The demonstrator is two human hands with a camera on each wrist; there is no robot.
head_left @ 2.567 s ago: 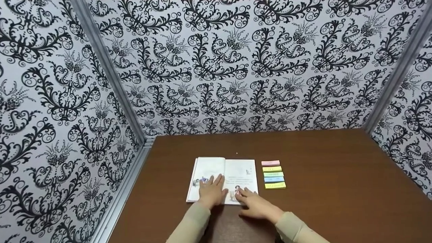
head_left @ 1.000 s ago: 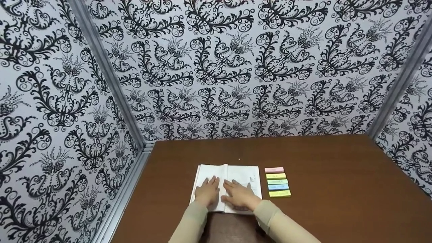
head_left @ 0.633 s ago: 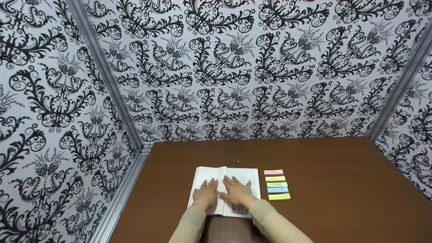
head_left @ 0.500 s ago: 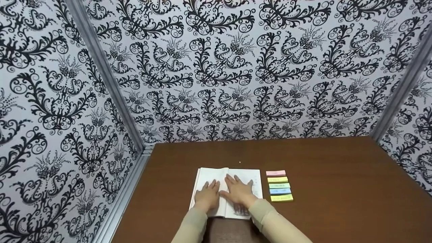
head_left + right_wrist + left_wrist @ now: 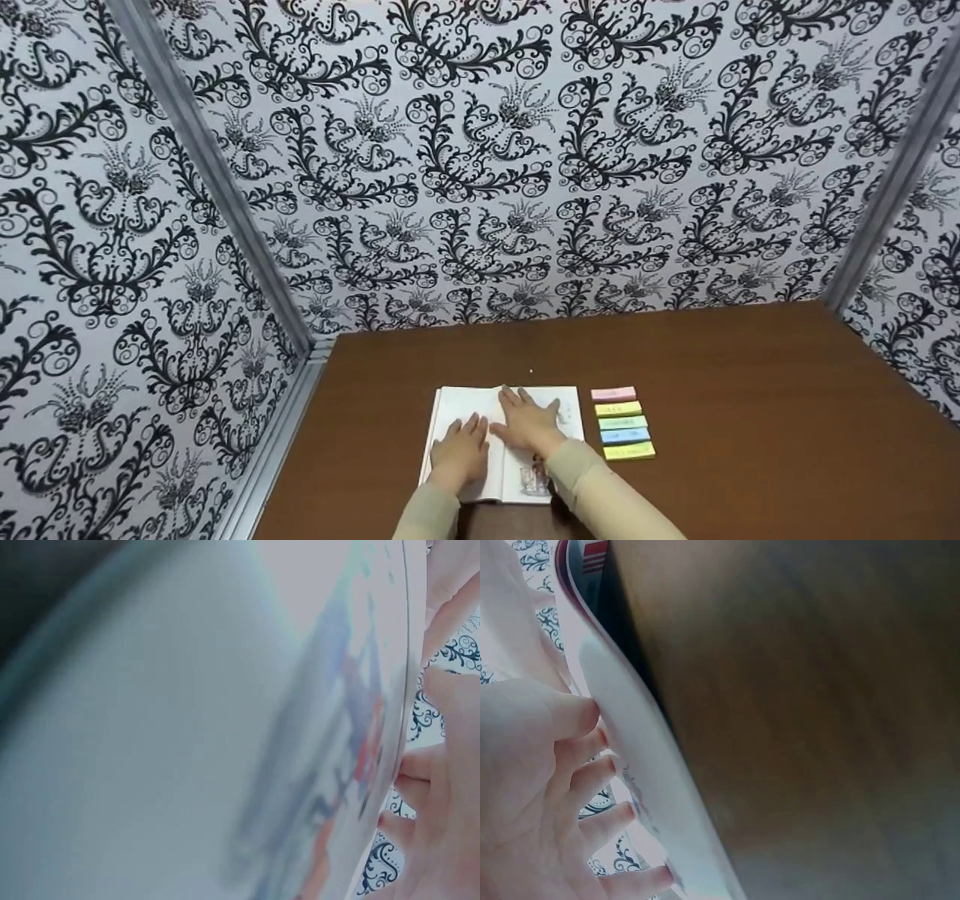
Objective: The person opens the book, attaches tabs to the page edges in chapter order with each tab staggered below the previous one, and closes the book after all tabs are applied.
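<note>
An illustrated book [image 5: 469, 401] lies spread on the brown table in the head view. My left hand [image 5: 460, 452] rests on its left page with fingers extended. Higher up, on the right page beside the spine, my right hand [image 5: 529, 421] presses with spread fingers. In the left wrist view the fingertips of the left hand [image 5: 547, 787] touch the white page [image 5: 630, 727]. The right wrist view has the right hand [image 5: 431, 802] touching the page, with a blurred coloured picture [image 5: 330, 750] close to the camera. Both palms hide part of the print.
To the right of the book, several sticky note strips [image 5: 624, 422] in pink, yellow, green and blue lie in a column. The brown wooden table [image 5: 750, 420] extends to the right. Patterned walls [image 5: 487, 187] with grey metal posts [image 5: 225, 180] enclose it at the back and sides.
Both hands came onto the pages near the spine from lower on the book. Since half a second ago the right hand has slid up the right page, uncovering a picture near the bottom.
</note>
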